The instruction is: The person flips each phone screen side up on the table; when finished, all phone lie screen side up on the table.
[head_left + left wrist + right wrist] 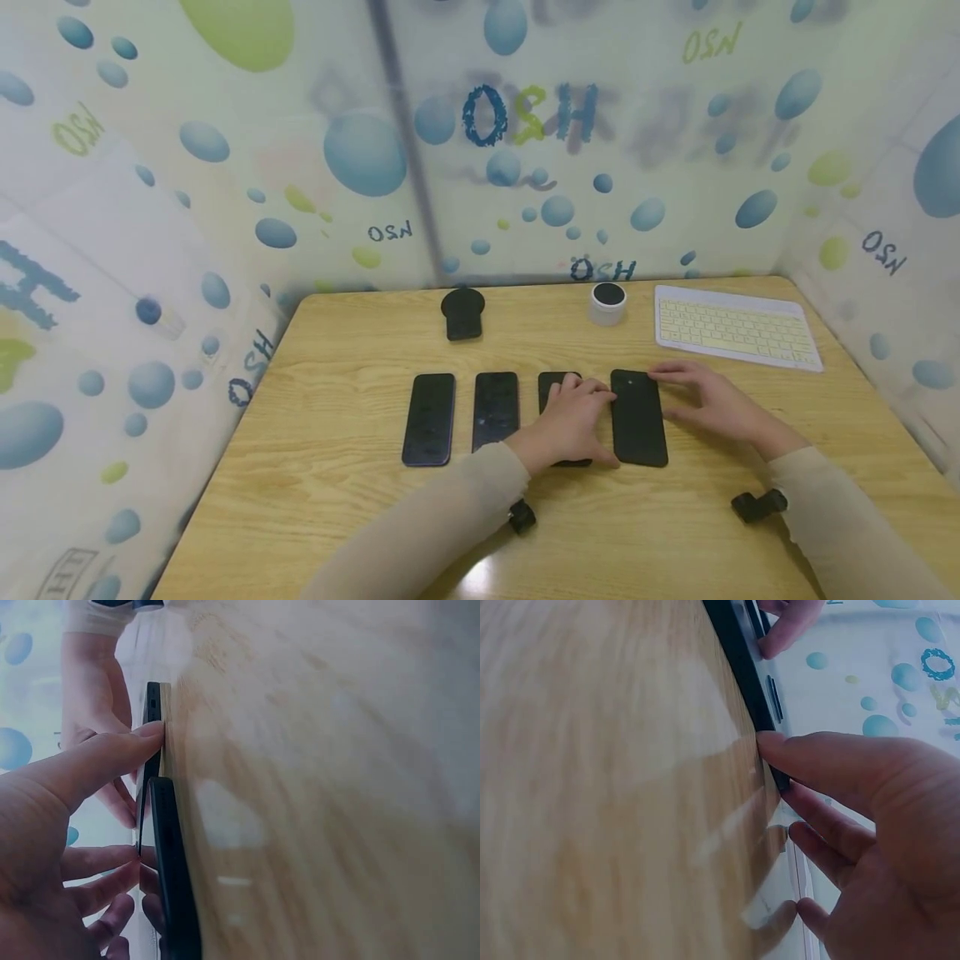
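Observation:
Several dark smartphones lie flat in a row on the wooden table. The rightmost smartphone (639, 429) has a matte black upper face, and both hands are at its sides. My left hand (567, 423) arches over the third smartphone (547, 398) and partly hides it. Its thumb and fingertips touch the left side of the rightmost phone, spread apart. On the opposite side, the thumb and fingers of my right hand (708, 406) touch the right edge, seen close up in the right wrist view. Further left lie the second smartphone (497, 408) and the leftmost smartphone (429, 419).
Behind the row stand a black stand with a round top (463, 315) and a white cylinder with a black top (607, 305). A white keyboard (738, 327) lies at the back right. Patterned curtains (300, 208) surround the table (330, 433).

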`<state>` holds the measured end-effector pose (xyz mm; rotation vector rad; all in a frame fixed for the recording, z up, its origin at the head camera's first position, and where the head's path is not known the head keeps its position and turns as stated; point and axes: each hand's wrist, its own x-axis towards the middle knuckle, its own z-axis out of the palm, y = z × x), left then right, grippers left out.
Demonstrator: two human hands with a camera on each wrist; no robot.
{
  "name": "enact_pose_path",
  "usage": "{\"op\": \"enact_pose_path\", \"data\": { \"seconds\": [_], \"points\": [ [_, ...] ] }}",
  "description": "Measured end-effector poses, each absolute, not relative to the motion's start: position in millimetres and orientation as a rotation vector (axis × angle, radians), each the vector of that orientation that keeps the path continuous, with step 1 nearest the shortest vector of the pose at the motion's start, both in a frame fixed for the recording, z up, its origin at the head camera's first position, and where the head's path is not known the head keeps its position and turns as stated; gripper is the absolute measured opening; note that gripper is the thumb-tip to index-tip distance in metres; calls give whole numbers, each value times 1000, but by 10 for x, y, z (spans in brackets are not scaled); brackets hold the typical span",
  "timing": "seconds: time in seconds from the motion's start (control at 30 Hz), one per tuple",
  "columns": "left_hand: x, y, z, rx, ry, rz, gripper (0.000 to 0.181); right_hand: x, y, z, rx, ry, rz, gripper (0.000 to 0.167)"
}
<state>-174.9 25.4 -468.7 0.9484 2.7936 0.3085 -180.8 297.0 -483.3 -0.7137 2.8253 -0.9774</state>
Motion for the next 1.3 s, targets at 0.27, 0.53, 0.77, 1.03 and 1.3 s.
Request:
{"op": "enact_pose_path", "data": {
  "seconds": [0.27, 0.53, 0.77, 1.03, 1.3],
  "points": [
    [-1723, 265, -4654, 932, 2799, 317, 90, -1800, 2988, -4849, -609, 2782, -1020, 56],
    [-1737, 261, -4685, 945, 2787, 355, 87, -1782, 3000, -4855, -509, 2766, -1088, 62],
    [-1734, 272, -4687, 942, 2786, 351, 86, -1772, 3015, -4847, -521, 2815, -1153, 63],
    [-1714, 290, -4668, 944, 2769, 387, 83, -1744, 3002, -4732, -533, 2829, -1183, 64],
    [-1699, 300, -4664, 950, 2737, 439, 86, -1692, 2937, -4642, -585, 2861, -1180, 64]
  ]
}}
